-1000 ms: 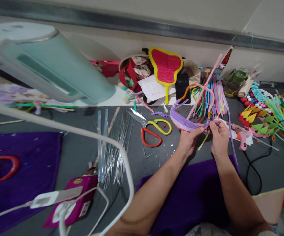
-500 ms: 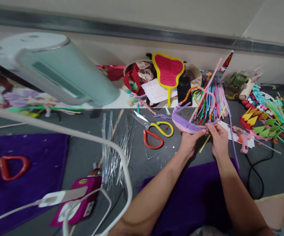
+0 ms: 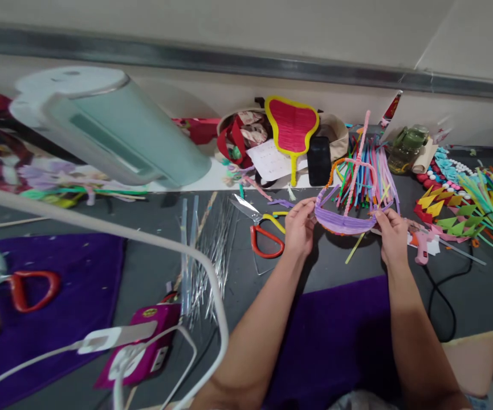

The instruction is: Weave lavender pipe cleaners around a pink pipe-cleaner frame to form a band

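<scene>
Between my two hands hangs a small boat shape made of pipe cleaners (image 3: 345, 222), with a purple hull, an orange edge and a pink mast standing upright. My left hand (image 3: 301, 226) pinches its left end, fingers closed. At the right end my right hand (image 3: 391, 232) pinches the purple pipe cleaners between thumb and fingers. Behind the boat shape lies a bundle of many-coloured pipe cleaners (image 3: 372, 176). Scissors with red and yellow handles (image 3: 267, 242) lie just left of my left hand. A pink glue gun (image 3: 421, 246) rests to the right of my right hand.
A red and yellow fan shape (image 3: 292, 126) stands at the back beside a black phone (image 3: 318, 160). Left are a tall pale-green appliance (image 3: 143, 131), silver wires (image 3: 212, 259), a magenta power strip (image 3: 143, 336) and a white cable (image 3: 173, 242). A glass jar (image 3: 406, 151) stands back right.
My left hand has moved left, from the right end of the boat shape to its left end. My right hand has shifted slightly right. The boat shape is now held at both ends.
</scene>
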Action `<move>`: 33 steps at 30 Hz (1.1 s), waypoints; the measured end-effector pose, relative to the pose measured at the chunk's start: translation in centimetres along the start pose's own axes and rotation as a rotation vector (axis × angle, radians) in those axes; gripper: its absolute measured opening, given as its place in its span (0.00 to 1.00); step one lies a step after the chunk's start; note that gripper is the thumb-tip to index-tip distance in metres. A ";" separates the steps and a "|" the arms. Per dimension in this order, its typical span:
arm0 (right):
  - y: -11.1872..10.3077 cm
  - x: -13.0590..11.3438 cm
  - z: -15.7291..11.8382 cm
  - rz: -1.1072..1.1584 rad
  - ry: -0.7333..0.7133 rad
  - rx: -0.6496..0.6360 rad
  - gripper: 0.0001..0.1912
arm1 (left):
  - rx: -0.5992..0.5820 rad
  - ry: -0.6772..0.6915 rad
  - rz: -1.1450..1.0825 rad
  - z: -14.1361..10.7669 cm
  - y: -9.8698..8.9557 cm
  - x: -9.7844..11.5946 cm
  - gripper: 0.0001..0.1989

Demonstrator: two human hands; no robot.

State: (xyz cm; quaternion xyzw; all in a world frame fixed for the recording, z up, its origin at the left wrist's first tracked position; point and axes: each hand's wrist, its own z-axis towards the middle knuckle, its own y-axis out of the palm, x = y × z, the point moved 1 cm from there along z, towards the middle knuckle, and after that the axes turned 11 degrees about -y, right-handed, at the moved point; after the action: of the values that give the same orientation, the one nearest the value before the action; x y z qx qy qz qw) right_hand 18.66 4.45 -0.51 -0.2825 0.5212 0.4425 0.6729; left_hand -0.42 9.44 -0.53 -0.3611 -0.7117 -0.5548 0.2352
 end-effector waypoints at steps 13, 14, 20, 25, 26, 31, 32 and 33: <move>-0.2 -0.1 0.2 0.186 0.067 0.134 0.18 | -0.191 -0.250 0.239 0.4 -1.0 0.2 0.15; -0.1 -0.1 0.2 0.192 0.074 0.149 0.19 | -0.193 -0.253 0.232 0.4 -1.0 0.1 0.15; -0.4 -1.2 0.0 -0.177 -0.228 0.359 0.17 | -0.171 -0.197 0.229 0.1 -0.4 -0.6 0.16; 0.6 -2.7 -1.1 -0.442 -0.429 0.188 0.13 | -0.162 -0.159 0.256 -1.0 0.6 -1.8 0.15; 0.9 -2.9 -1.4 -0.454 -0.438 0.127 0.12 | -0.169 -0.158 0.264 -1.3 0.9 -2.0 0.14; 2.0 -2.9 -2.2 -0.496 -0.470 -0.082 0.10 | -0.219 -0.166 0.290 -2.5 2.0 -2.9 0.13; 2.1 -2.8 -2.3 -0.510 -0.480 -0.099 0.10 | -0.232 -0.166 0.296 -2.7 2.1 -3.0 0.13; 2.2 -2.8 -2.3 -0.525 -0.491 -0.110 0.09 | -0.246 -0.168 0.303 -2.8 2.3 -3.0 0.13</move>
State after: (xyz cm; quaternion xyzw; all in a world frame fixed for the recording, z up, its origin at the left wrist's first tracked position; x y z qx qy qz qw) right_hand 15.51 2.65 1.66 -0.3276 0.2291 0.3367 0.8525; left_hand 3.04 6.25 -0.58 -0.5348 -0.5933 -0.5638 0.2100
